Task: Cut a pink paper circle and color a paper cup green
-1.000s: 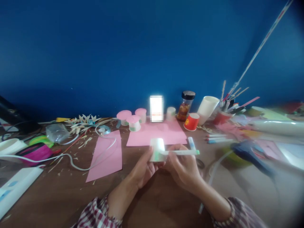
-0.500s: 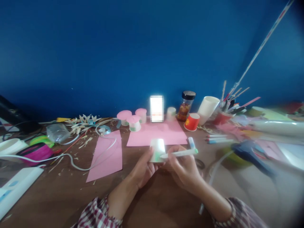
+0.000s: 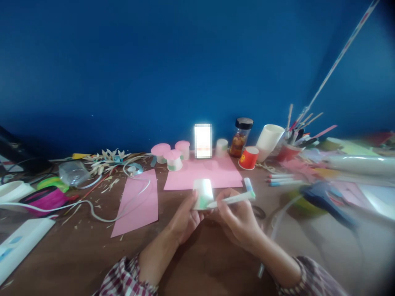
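Note:
A white paper cup [image 3: 203,191] with green marks along its lower part is held in my left hand [image 3: 185,218], thumb on its side and fingers beneath. My right hand [image 3: 239,216] pinches a white marker pen [image 3: 231,199] with a green end. The pen's tip meets the cup's lower right, at the green patch. Just behind my right hand stands a white and blue cap [image 3: 248,184]. Beyond the cup lies a sheet of pink paper [image 3: 185,179]. Small white cups with pink round tops [image 3: 174,159] stand at its far left.
A red paper cup [image 3: 248,158], a dark-lidded jar [image 3: 241,137] and a tall white cup [image 3: 269,139] stand behind on the right. At right lies a blue glue gun [image 3: 327,201]. A white cable [image 3: 92,207] crosses the left, over another pink sheet [image 3: 138,205]. A power strip [image 3: 27,242] lies at left.
The green patch by the pen tip looks slightly larger. Cup and pen hold nearly the same pose; the whole view has shifted very slightly.

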Action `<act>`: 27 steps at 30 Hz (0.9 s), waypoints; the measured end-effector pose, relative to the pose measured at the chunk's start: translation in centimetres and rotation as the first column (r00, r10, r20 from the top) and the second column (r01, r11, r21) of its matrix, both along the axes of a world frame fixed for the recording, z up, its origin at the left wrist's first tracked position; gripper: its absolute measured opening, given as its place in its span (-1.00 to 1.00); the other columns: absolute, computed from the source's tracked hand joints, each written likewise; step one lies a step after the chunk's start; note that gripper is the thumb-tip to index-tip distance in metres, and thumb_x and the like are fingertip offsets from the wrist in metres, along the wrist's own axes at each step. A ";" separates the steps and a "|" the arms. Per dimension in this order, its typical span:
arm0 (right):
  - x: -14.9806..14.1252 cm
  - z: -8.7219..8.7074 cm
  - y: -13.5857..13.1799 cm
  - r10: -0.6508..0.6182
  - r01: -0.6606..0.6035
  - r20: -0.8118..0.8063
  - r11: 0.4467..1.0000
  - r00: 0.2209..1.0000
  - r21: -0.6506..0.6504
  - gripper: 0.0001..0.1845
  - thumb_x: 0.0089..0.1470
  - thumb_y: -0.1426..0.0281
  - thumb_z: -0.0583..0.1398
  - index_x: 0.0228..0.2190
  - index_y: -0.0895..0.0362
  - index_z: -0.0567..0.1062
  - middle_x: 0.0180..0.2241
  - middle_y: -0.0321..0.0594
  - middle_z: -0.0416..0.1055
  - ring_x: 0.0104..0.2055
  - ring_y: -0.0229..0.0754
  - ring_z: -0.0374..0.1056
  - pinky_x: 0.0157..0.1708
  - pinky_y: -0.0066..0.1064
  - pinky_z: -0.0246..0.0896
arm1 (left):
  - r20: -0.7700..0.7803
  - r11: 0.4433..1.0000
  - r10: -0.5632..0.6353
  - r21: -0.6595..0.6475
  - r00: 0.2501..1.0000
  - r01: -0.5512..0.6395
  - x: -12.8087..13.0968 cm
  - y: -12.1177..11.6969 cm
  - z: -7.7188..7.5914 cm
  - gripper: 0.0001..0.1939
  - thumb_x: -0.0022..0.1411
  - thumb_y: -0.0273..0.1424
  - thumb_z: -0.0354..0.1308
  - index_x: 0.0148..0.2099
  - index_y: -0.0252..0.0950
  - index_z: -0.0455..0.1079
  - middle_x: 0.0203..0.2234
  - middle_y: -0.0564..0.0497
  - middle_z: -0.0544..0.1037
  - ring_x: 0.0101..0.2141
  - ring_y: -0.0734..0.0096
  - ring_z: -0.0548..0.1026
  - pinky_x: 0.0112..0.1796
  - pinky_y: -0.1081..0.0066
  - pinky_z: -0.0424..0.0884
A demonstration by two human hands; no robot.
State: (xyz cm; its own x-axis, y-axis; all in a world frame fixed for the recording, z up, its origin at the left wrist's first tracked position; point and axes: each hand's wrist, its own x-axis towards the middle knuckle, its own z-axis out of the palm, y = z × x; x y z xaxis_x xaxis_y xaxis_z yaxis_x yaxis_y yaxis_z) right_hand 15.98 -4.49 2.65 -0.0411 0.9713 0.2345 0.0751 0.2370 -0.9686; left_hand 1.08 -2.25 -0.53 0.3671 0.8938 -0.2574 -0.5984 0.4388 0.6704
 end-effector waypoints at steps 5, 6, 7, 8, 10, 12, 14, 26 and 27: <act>0.1 -0.1 0.0 -0.003 0.003 -0.018 1.000 1.000 -0.030 -0.90 0.07 0.41 0.15 -0.46 0.15 0.37 -0.55 -0.33 0.32 -0.52 -0.30 0.24 -0.54 -0.49 0.15 | -0.002 1.000 -0.004 -0.010 1.000 0.004 0.0 -0.1 0.0 -0.59 0.28 -0.18 0.00 0.01 -0.38 0.38 -0.12 -0.17 0.53 -0.07 0.15 0.45 -0.04 0.22 0.33; 0.1 -0.1 0.0 0.004 -0.004 -0.004 0.999 1.000 -0.038 -0.89 0.07 0.40 0.15 -0.47 0.15 0.37 -0.56 -0.33 0.31 -0.53 -0.30 0.23 -0.55 -0.50 0.13 | 0.002 1.000 -0.007 -0.008 1.000 0.007 0.0 0.0 0.0 -0.58 0.28 -0.17 0.00 0.00 -0.38 0.38 -0.12 -0.17 0.53 -0.07 0.15 0.44 -0.04 0.22 0.33; 0.2 -0.1 0.0 0.008 -0.007 0.006 0.999 1.000 -0.040 -0.89 0.07 0.40 0.15 -0.48 0.15 0.37 -0.56 -0.33 0.31 -0.53 -0.30 0.22 -0.55 -0.50 0.12 | 0.005 1.000 -0.008 -0.005 1.000 0.008 0.0 0.0 0.0 -0.58 0.28 -0.16 0.00 0.00 -0.38 0.39 -0.13 -0.17 0.53 -0.07 0.16 0.44 -0.04 0.22 0.33; 0.2 -0.1 0.0 0.008 -0.008 0.008 0.999 1.000 -0.042 -0.88 0.07 0.40 0.16 -0.48 0.15 0.37 -0.56 -0.33 0.31 -0.53 -0.30 0.22 -0.55 -0.50 0.12 | 0.007 1.000 -0.010 -0.001 1.000 0.010 0.0 0.0 0.0 -0.58 0.28 -0.16 0.01 0.00 -0.38 0.39 -0.13 -0.17 0.53 -0.08 0.16 0.45 -0.04 0.22 0.33; 0.2 -0.1 0.1 0.003 -0.004 -0.013 0.999 1.000 -0.042 -0.88 0.07 0.38 0.16 -0.47 0.15 0.37 -0.56 -0.32 0.31 -0.53 -0.30 0.22 -0.55 -0.49 0.14 | 0.011 1.000 -0.011 0.004 1.000 0.011 0.0 0.1 0.0 -0.59 0.28 -0.17 0.01 0.01 -0.36 0.38 -0.13 -0.16 0.53 -0.10 0.18 0.46 -0.05 0.22 0.33; 0.2 0.0 0.1 0.006 -0.008 -0.035 0.999 0.999 -0.044 -0.88 0.06 0.37 0.17 -0.47 0.15 0.37 -0.55 -0.31 0.32 -0.53 -0.29 0.23 -0.54 -0.49 0.15 | 0.018 1.000 -0.017 0.002 1.000 0.017 0.0 0.1 0.1 -0.59 0.28 -0.18 0.02 0.00 -0.37 0.39 -0.14 -0.16 0.54 -0.11 0.18 0.46 -0.05 0.22 0.33; 0.1 0.1 0.0 0.016 -0.018 -0.044 0.998 0.999 -0.058 -0.87 0.06 0.37 0.17 -0.48 0.14 0.37 -0.57 -0.33 0.29 -0.55 -0.30 0.21 -0.56 -0.50 0.13 | 0.025 1.000 -0.018 -0.002 1.000 0.018 -0.1 0.1 0.1 -0.59 0.28 -0.18 0.01 -0.03 -0.39 0.41 -0.16 -0.17 0.54 -0.10 0.16 0.46 -0.04 0.21 0.33; 0.1 0.5 -0.1 -0.040 0.039 -0.025 0.999 0.999 -0.024 -0.85 0.08 0.34 0.16 -0.48 0.14 0.36 -0.56 -0.34 0.27 -0.53 -0.30 0.18 -0.54 -0.48 0.12 | 0.021 0.999 -0.001 0.035 1.000 0.000 0.0 -0.1 0.0 -0.60 0.28 -0.18 0.01 -0.02 -0.38 0.40 -0.14 -0.16 0.54 -0.08 0.15 0.45 0.00 0.19 0.29; 0.1 0.6 -0.1 -0.055 0.055 -0.032 0.998 0.998 -0.010 -0.85 0.08 0.34 0.16 -0.47 0.14 0.36 -0.56 -0.34 0.27 -0.53 -0.30 0.19 -0.53 -0.48 0.14 | 0.027 0.999 0.000 0.037 1.000 -0.001 0.1 -0.2 0.1 -0.60 0.29 -0.19 0.01 0.00 -0.38 0.39 -0.14 -0.15 0.54 -0.08 0.16 0.45 0.01 0.19 0.28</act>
